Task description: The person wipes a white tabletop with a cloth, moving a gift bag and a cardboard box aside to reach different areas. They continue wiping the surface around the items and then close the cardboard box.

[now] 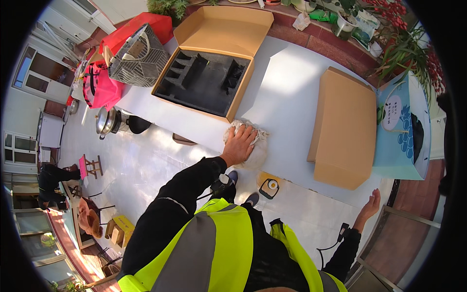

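Observation:
My left hand (240, 145) rests palm down on a crumpled off-white cloth (257, 155), pressing it to the white tabletop (284, 146) at its front edge. Just beyond the cloth stands an open cardboard box (223, 18) with its lid folded back. Dark foam with cut-out slots (204, 84) fills that box. My right hand (371, 204) is off to the right near the table's front edge, seemingly empty, fingers extended and close together. Nearest to it is a second cardboard box (344, 127), its brown side turned up.
Beside the second box stands a blue gift bag (394, 142) bearing writing. A patterned bag (140, 58), a pink bag (102, 85) and a red bag (157, 27) crowd the far left. Potted plants (344, 23) line the back ledge. A metal pot (105, 120) is below the table's left side. Another person (53, 182) is at far left.

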`<state>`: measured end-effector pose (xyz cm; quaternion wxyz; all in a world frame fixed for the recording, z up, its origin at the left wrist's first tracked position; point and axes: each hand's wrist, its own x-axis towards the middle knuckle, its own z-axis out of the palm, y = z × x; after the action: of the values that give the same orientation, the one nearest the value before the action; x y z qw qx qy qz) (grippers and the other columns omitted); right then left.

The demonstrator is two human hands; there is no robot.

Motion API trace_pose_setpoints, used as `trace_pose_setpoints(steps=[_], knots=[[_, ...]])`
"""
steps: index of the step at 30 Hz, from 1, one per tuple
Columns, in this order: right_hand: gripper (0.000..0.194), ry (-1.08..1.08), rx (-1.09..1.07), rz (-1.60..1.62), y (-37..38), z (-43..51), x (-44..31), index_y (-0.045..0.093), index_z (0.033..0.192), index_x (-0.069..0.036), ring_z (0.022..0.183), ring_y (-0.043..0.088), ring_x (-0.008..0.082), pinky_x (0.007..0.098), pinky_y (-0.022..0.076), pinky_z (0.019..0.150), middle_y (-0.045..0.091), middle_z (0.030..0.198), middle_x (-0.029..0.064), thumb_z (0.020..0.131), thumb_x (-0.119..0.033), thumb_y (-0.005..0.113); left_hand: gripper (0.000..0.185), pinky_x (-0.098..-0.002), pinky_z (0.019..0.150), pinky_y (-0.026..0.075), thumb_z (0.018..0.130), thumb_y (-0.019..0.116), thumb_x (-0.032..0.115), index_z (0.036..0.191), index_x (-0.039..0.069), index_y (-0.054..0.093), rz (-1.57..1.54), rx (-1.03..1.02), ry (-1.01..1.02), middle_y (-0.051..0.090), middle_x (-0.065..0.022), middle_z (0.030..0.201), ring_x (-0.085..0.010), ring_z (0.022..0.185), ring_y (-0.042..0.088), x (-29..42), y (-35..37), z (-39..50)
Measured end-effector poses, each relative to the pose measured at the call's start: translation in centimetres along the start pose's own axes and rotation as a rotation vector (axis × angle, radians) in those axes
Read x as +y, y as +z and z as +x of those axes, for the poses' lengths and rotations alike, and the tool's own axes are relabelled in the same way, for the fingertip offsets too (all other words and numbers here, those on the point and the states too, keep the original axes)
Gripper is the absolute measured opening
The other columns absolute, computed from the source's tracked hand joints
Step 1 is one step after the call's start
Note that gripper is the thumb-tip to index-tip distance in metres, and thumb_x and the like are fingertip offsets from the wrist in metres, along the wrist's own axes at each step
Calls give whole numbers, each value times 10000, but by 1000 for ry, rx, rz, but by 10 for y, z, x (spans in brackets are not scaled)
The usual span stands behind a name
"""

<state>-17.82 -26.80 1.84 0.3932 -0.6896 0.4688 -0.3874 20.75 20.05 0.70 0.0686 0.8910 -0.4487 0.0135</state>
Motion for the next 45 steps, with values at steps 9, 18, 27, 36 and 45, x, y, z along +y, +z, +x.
trace_pose_setpoints(steps=[9,18,27,36,45], knots=[[377,-111,-990,383,312,30,-280,512,1259,-1,964,618,166,276,498,796,650,1051,101,911,-135,571,546,-592,1012,230,871,512,332,1356,100,414,-54,-6,7,398,-140,1386,-335,1283,331,-4,0,-1],[1063,646,-961,692,597,-20,-299,206,1440,-2,1330,291,415,483,284,1075,273,1418,316,697,-522,762,580,-574,1013,216,834,540,316,1357,100,410,-156,13,13,385,-156,1390,-337,1282,332,-8,-4,0],[687,676,-1158,921,639,-17,-312,425,1343,-114,1259,439,302,508,323,1010,488,1354,107,803,-462,670,562,-535,1028,222,830,553,313,1336,101,431,-231,65,9,403,-136,1374,-317,1265,355,-11,1,0],[482,696,-1084,1043,640,-20,-306,467,1279,-57,1219,477,303,512,356,1005,531,1298,112,852,-251,578,577,-543,1022,222,826,552,334,1344,110,430,-212,19,3,398,-131,1374,-318,1258,355,-10,-3,4],[427,750,-1118,1126,625,-31,-288,489,1204,-46,1162,498,318,515,386,981,537,1240,113,787,-123,532,585,-546,1027,219,838,539,331,1365,118,403,-200,-31,-7,378,-133,1398,-317,1281,334,-7,-2,5]])
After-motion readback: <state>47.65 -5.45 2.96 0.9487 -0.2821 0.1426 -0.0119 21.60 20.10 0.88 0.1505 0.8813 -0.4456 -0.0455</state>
